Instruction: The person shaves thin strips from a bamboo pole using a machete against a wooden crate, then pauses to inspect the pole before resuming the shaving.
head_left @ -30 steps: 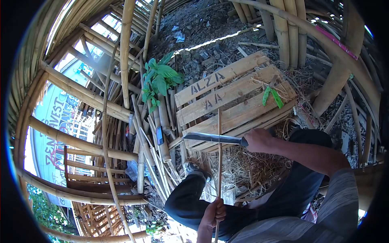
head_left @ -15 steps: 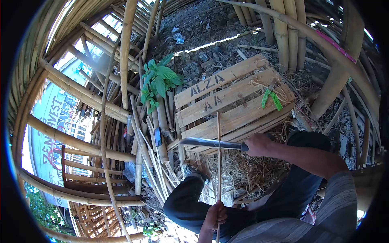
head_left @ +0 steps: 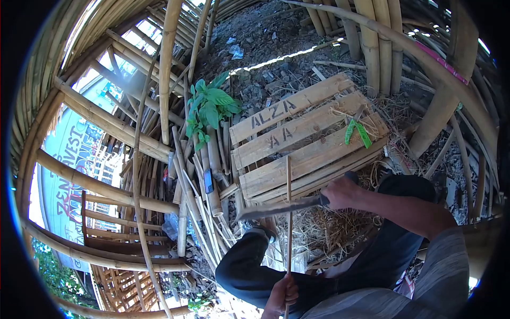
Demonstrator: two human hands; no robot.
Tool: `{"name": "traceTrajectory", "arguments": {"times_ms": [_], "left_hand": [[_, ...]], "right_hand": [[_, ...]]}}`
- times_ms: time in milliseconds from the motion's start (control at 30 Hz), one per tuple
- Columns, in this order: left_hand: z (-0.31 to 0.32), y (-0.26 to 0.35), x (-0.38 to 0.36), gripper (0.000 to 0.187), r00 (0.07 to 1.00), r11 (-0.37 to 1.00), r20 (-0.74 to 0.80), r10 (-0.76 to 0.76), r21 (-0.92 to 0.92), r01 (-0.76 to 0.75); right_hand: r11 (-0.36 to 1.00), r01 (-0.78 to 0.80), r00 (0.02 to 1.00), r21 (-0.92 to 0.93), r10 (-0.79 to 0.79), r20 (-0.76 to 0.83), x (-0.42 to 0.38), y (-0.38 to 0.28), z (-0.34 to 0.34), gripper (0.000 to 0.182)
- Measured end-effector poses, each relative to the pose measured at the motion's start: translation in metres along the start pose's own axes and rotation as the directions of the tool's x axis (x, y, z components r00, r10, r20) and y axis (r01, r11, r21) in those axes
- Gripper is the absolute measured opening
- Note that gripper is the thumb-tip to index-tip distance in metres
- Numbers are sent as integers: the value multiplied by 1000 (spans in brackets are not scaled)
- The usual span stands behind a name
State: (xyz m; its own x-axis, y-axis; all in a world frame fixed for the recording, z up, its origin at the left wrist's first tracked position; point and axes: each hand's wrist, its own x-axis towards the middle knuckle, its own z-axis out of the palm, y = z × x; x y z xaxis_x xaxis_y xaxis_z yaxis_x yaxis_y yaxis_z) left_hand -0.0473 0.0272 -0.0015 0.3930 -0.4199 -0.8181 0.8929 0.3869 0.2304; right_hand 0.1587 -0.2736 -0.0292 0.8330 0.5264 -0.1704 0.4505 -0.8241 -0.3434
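My right hand (head_left: 342, 192) is wrapped round the dark handle of a machete (head_left: 265, 210). The blade points left and crosses a thin bamboo strip (head_left: 289, 242) partway along its length. Low in the view, my left hand (head_left: 282, 294) grips that strip near its lower end, beside my bent leg. The strip stands roughly upright in the picture, its top end overlapping a slatted wooden crate (head_left: 313, 137) marked "ALZA". Both hands are closed.
Dry shavings (head_left: 340, 234) lie below the crate, and a green strap (head_left: 358, 133) is on its slats. To the left are a leafy plant (head_left: 210, 106), a phone (head_left: 207, 181) on a bamboo pole, and loose sticks. Bamboo poles (head_left: 380, 48) frame the space.
The machete has come down along the bamboo strip towards me, its blade now tilted tip-down. My left hand and the strip have shifted slightly lower.
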Motion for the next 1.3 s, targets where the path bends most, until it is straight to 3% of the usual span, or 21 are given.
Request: {"name": "traceTrajectory", "arguments": {"times_ms": [67,100,200,267,333,367,400,467,500,600,667,733,800,867,933,1033,1233,1300], "left_hand": [[-13,-12,-8,34,1000,1000,-2,-20,-9,20],[-24,-22,-10,33,1000,1000,16,15,-7,-14],[-10,-21,-16,34,998,997,-1,69,38,-69],[13,-14,-18,35,955,999,-291,-46,-29,40],[-5,-12,-11,35,977,996,-194,-86,-31,82],[-12,-11,-10,35,987,992,-101,-123,-26,121],[-17,-18,-13,35,986,992,-106,-125,-25,123],[0,-29,-28,35,930,1000,-368,16,23,-8],[-12,-36,-30,35,929,999,-370,20,31,-9],[-57,-57,-36,34,957,999,-287,-38,15,44],[-57,-60,-40,34,959,995,-268,95,11,-95],[-47,-53,-30,34,943,988,-295,154,14,-157],[-52,-47,-14,35,923,976,-321,211,24,-215],[-56,-37,2,36,916,899,-38,398,213,-382],[-29,-21,-2,33,917,889,-64,394,281,-362],[-9,-7,6,30,903,857,-101,418,375,-354],[-7,5,31,29,878,843,-125,462,370,-390],[-8,6,38,28,870,842,-153,468,374,-388]], "right_hand": [[955,-262,955,141,277,-102,11,21,0,23],[949,-287,944,129,303,-131,15,31,-3,23],[956,-279,956,88,286,-72,10,28,-11,23],[964,-246,963,101,255,-89,5,18,6,22],[997,-49,993,60,55,-102,0,4,19,20],[996,-9,996,93,17,-85,-5,-1,14,20],[995,-10,996,99,18,-84,-2,5,18,20],[992,-87,981,95,102,-166,6,26,18,20],[966,-238,956,97,251,-152,7,33,10,21],[949,-309,939,60,315,-138,12,57,3,22],[955,-289,945,63,295,-140,12,53,4,24],[937,-304,939,172,325,-109,10,42,9,26],[939,-273,935,207,310,-173,10,34,18,27],[930,-212,910,300,300,-287,10,28,20,28],[914,-165,903,369,291,-317,8,25,16,28],[796,-171,862,581,406,-303,7,19,14,24],[755,-223,808,617,497,-316,3,16,19,22],[784,-204,837,587,450,-310,-1,11,20,21]]}}
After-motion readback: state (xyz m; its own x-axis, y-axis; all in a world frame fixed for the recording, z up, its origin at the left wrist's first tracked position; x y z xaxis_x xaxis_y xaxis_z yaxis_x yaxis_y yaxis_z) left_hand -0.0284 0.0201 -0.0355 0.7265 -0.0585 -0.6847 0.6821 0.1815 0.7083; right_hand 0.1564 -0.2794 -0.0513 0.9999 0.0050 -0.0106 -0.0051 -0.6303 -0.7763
